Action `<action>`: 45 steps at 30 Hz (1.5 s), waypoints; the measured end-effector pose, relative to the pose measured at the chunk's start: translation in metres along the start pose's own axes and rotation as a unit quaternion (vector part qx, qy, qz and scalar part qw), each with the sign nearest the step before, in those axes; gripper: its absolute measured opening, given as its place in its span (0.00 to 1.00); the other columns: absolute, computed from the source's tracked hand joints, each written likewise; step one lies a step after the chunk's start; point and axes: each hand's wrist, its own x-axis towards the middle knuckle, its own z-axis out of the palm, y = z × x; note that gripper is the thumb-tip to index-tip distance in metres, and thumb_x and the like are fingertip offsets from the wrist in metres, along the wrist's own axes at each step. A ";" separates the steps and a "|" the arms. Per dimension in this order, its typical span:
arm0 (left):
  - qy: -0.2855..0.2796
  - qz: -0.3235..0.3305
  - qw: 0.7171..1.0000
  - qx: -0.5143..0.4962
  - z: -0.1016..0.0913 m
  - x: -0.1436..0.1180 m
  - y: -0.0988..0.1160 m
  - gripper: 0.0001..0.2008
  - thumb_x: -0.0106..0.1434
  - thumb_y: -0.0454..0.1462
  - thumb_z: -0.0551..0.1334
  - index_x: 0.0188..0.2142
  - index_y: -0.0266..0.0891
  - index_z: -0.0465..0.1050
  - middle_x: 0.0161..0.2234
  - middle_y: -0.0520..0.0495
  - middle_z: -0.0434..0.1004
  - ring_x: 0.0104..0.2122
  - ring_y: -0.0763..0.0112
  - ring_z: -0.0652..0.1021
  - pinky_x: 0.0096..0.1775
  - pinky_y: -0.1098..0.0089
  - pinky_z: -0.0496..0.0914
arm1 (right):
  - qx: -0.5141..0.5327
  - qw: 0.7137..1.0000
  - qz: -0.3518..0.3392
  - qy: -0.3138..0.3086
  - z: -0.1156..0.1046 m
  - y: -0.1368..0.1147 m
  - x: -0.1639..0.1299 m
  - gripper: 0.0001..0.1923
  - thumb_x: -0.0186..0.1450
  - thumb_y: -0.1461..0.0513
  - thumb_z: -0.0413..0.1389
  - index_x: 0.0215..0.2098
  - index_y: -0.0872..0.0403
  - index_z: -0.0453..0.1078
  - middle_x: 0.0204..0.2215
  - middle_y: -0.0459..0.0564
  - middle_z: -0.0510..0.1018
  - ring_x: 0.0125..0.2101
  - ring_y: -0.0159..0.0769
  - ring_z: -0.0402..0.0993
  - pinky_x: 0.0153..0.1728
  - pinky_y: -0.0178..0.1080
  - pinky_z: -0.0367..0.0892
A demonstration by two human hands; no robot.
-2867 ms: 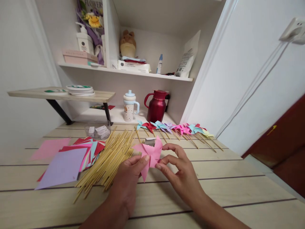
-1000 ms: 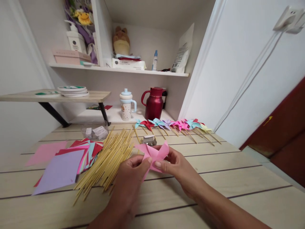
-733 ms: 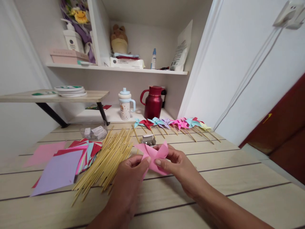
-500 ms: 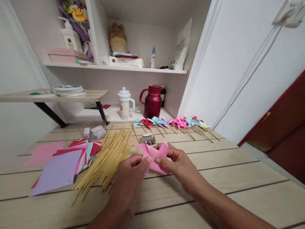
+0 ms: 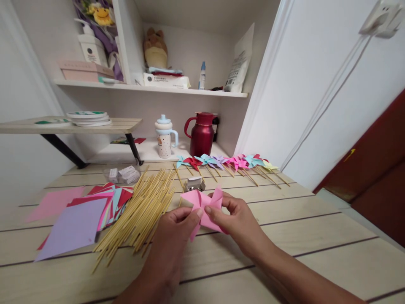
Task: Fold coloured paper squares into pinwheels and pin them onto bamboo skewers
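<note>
Between my two hands is a pink paper pinwheel (image 5: 207, 219), its corners folded in toward the centre. My left hand (image 5: 177, 228) pinches it from the left, thumb pressed near the middle. On the other side my right hand (image 5: 238, 221) grips it too, thumb by the centre and fingers behind the paper. Just beyond the pinwheel a small open box (image 5: 195, 183) holds shiny metal bits too small to name. A heap of thin wooden sticks (image 5: 139, 211) lies to the left of my left hand.
Coloured paper squares (image 5: 72, 223) are piled at the left, near a clear tray of small white boxes (image 5: 126, 174). Finished pinwheels on sticks (image 5: 237, 162) line the table's back edge. Behind stand a red jug (image 5: 202, 135), a cup (image 5: 164, 141) and a raised wooden shelf (image 5: 126, 123).
My right thumb has shifted slightly toward the pinwheel's centre, and the paper's lower left blade shows more. The whole view has moved a little. Both hands keep their hold.
</note>
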 end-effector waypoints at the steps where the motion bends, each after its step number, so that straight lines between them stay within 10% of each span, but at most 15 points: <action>1: -0.005 -0.001 1.000 -0.006 0.000 0.000 0.000 0.15 0.53 0.46 0.67 0.18 0.39 0.72 0.21 0.52 0.69 0.28 0.68 0.69 0.34 0.71 0.62 | -0.001 1.000 0.000 0.002 0.000 0.000 0.000 0.10 0.61 0.58 0.58 0.24 0.54 0.74 0.30 0.49 0.78 0.36 0.40 0.73 0.38 0.39 0.66; 13: -0.068 -0.021 0.996 -0.050 -0.001 0.000 0.000 0.14 0.55 0.46 0.66 0.35 0.39 0.81 0.33 0.45 0.80 0.37 0.60 0.75 0.43 0.66 0.66 | -0.033 0.999 -0.022 0.022 -0.002 0.001 0.001 0.13 0.61 0.56 0.58 0.23 0.54 0.70 0.28 0.48 0.76 0.35 0.40 0.72 0.37 0.38 0.65; 45: 0.004 0.006 1.000 0.001 -0.004 0.001 0.001 0.13 0.56 0.43 0.65 0.20 0.39 0.73 0.22 0.54 0.67 0.27 0.72 0.64 0.32 0.73 0.59 | 0.003 1.000 0.006 -0.013 0.002 0.006 0.000 0.10 0.59 0.57 0.61 0.24 0.55 0.73 0.31 0.48 0.78 0.33 0.36 0.72 0.33 0.35 0.62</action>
